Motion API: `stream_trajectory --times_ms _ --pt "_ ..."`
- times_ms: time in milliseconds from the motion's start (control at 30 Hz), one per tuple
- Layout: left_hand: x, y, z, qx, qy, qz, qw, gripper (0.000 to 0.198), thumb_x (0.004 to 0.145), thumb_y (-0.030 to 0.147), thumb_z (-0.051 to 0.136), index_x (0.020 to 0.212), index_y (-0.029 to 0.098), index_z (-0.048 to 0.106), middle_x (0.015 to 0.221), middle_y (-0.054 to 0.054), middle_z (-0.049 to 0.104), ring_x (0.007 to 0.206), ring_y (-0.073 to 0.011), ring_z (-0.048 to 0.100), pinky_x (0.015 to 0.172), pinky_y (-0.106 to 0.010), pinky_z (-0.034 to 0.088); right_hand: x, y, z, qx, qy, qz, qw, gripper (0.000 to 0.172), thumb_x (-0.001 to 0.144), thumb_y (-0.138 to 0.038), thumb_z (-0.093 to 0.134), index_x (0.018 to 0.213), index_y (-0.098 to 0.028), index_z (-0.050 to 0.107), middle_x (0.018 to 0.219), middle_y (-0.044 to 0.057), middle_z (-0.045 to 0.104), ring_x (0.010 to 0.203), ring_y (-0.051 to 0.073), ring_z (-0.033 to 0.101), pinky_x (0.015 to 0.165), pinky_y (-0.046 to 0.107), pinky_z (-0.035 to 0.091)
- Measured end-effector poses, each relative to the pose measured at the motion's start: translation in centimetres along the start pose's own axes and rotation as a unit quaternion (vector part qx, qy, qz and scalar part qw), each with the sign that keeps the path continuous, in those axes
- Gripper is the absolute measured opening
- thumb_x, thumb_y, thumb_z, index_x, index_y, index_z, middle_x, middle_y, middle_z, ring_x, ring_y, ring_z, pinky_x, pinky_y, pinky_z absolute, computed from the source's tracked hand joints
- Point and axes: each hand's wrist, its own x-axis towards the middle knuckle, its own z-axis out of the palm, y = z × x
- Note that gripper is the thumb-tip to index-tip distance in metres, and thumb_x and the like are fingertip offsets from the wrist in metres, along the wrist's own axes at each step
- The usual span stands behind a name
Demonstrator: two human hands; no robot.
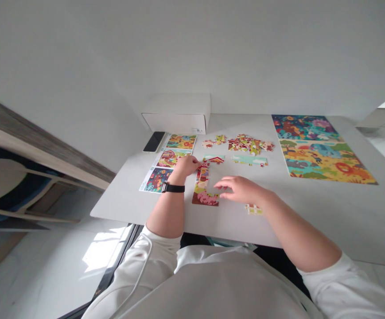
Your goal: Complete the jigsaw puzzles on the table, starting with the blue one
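Observation:
My left hand [187, 165], a black watch [174, 188] on its wrist, has its fingers pinched together at a puzzle piece [205, 164] with a red barn on it, at the upper left of a partly joined jigsaw puzzle [201, 185]. Pink pigs show along the puzzle's lower edge. My right hand [240, 188] hovers just right of the puzzle with fingers spread and nothing in them. A joined strip of sky-coloured pieces [250, 160] lies beyond it. Partly behind my right forearm is a piece with a pale fence [253, 209].
Loose pieces are heaped [247, 144] at the back, with a smaller group [215, 141] to their left. A picture sheet [154, 176] and a phone [154, 141] lie left, before a white box [175, 122]. Two finished animal puzzles [325, 155] lie right. A wall borders the table.

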Motion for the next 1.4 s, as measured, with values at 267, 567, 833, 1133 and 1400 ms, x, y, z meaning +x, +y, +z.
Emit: stream_trajectory --times_ms 267,567,833,1133,1400 --pt "-0.4 0.3 -0.1 -0.004 0.008 0.006 1.000 0.030 0.092 0.042 0.067 0.090 0.017 0.083 0.088 -0.012 0.081 0.079 -0.0229 0.068 0.072 -0.031 0.046 0.9 -1.4 2.3 -0.098 -0.043 0.007 0.994 0.046 0.092 -0.030 0.079 0.137 -0.024 0.074 0.126 0.012 0.070 0.119 0.029 0.067 0.104 0.039 0.052" --pt "-0.7 0.9 0.0 -0.013 -0.001 -0.011 1.000 0.024 0.089 0.041 0.073 0.092 0.019 0.082 0.084 -0.010 0.080 0.081 -0.0234 0.070 0.073 -0.030 0.047 0.9 -2.0 2.9 -0.139 -0.052 0.027 0.989 0.051 0.092 -0.033 0.077 0.142 -0.026 0.071 0.125 0.011 0.067 0.109 0.027 0.070 0.097 0.035 0.052" --pt "-1.0 2.1 0.7 -0.009 0.014 -0.003 1.000 0.025 0.092 0.042 0.072 0.100 0.019 0.079 0.099 -0.011 0.082 0.092 -0.0251 0.072 0.079 -0.030 0.049 0.4 -2.6 2.2 -0.159 -0.059 0.060 0.984 0.050 0.091 -0.030 0.076 0.139 -0.022 0.069 0.130 0.014 0.066 0.110 0.028 0.070 0.094 0.036 0.052" --pt "-1.1 2.2 0.9 -0.009 0.020 -0.009 1.000 0.023 0.093 0.041 0.070 0.098 0.020 0.078 0.100 -0.013 0.082 0.096 -0.0280 0.074 0.079 -0.032 0.051 0.4 -2.6 2.5 -0.173 -0.037 0.080 0.981 0.038 0.090 -0.032 0.073 0.125 -0.019 0.068 0.130 0.016 0.067 0.111 0.030 0.070 0.092 0.038 0.053" --pt "-0.7 1.7 1.3 -0.007 0.033 -0.012 0.999 0.023 0.094 0.041 0.070 0.105 0.021 0.075 0.109 -0.014 0.081 0.103 -0.0286 0.073 0.082 -0.032 0.051 0.3 -2.5 2.5 -0.177 -0.035 0.089 0.980 0.037 0.091 -0.033 0.072 0.125 -0.020 0.067 0.130 0.015 0.066 0.113 0.030 0.070 0.091 0.037 0.052"
